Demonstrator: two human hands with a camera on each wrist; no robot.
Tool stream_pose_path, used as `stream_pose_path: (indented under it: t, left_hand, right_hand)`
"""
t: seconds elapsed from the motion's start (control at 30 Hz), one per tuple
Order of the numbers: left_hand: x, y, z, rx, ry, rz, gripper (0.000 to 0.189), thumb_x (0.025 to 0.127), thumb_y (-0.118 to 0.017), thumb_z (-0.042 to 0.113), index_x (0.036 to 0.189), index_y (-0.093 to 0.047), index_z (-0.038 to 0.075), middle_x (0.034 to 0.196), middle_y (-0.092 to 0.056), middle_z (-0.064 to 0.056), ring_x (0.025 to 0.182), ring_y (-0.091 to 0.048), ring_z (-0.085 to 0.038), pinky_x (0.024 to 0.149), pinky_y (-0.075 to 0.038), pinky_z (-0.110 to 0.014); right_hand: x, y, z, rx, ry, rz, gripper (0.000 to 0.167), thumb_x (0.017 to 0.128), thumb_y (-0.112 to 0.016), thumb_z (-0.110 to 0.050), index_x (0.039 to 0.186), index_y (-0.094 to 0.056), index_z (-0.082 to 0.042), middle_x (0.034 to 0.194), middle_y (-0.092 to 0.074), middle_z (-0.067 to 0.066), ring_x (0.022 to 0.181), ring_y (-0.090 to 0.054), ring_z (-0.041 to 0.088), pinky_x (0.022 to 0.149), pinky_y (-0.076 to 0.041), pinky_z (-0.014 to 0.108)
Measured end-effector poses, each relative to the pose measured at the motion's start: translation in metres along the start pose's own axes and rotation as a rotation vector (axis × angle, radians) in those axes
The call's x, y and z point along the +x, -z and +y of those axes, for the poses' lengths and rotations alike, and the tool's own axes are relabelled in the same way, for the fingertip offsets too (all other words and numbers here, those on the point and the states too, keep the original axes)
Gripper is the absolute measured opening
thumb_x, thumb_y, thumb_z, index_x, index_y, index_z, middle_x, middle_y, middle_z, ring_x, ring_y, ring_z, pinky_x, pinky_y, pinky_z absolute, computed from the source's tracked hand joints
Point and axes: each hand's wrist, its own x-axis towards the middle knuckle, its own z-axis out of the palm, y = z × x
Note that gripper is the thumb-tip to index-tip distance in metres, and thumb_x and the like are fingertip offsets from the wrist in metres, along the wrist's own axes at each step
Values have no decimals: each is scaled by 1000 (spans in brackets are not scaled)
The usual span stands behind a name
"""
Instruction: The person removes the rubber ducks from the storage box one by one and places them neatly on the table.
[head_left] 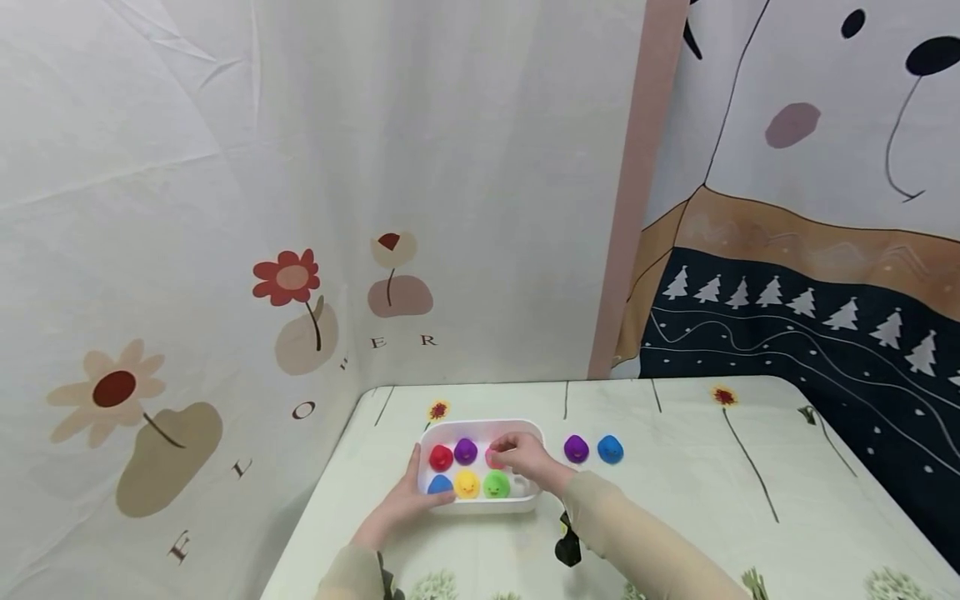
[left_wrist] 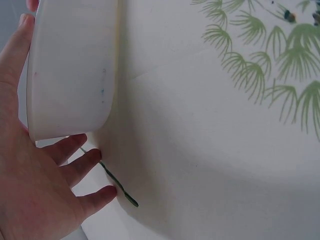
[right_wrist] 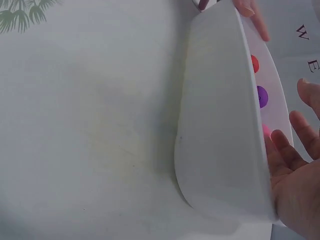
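A white tray (head_left: 491,506) holds several small round toys with little faces. A red toy (head_left: 441,457), a purple toy (head_left: 466,451) and a pink toy (head_left: 495,456) sit in its back row. A blue toy (head_left: 440,484), a yellow toy (head_left: 467,483) and a green toy (head_left: 497,484) make up the front. My left hand (head_left: 415,495) grips the tray's left end, thumb over the front rim, fingers around the end wall (left_wrist: 75,90). Over the tray's right part, my right hand (head_left: 525,457) has its fingertips at the pink toy, thumb spread apart in the right wrist view.
Another purple toy (head_left: 576,449) and another blue toy (head_left: 611,449) lie on the flower-print tablecloth (head_left: 675,500) right of the tray. A small black item (head_left: 567,546) shows beside my right sleeve. Printed curtains (head_left: 487,208) hang behind the table.
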Motion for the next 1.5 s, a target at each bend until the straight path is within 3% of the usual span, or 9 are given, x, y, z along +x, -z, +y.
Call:
stream_pose_path:
  t: [0.37,0.6,0.83,1.13,1.5]
  left_hand:
    - [-3,4,9,-5,-9,-1,120,76,-81,43,156,1,10,155,-18,-28,139,-21,-50,106,-22,-68]
    - [-2,2,7,-3,-9,-4,120,75,-82,43,156,1,9,155,-19,-27,139,-22,-50,106,-23,-68]
    - [-1,1,5,-6,-2,-6,121,75,-81,45,156,1,9,156,-19,-26,139,-22,-49,106,-24,-68]
    - [-1,1,3,-10,16,-2,122,74,-81,47,156,1,10,156,-19,-26,139,-22,-49,105,-24,-69]
    - [-2,1,5,-10,29,-2,122,74,-81,47,156,1,12,157,-18,-25,139,-21,-49,105,-24,-69]
  right_hand:
    - [0,-3,1,-146,-24,-33,21,79,-79,-13,94,-68,-3,84,-63,1,76,-55,17,66,-51,31]
    - [-3,-4,2,-238,-6,-74,20,77,-79,-10,93,-69,-2,84,-64,-1,80,-57,15,80,-52,33]
    - [-4,-6,4,-296,51,-84,27,73,-81,-10,95,-70,0,88,-67,-1,85,-60,16,84,-52,37]
    - [-3,-10,7,-317,38,-99,29,71,-83,-8,95,-70,-1,92,-68,2,87,-61,18,84,-53,37]
    - [-4,-13,6,-345,7,-91,24,70,-82,-5,91,-70,-4,90,-67,0,79,-58,14,78,-53,33]
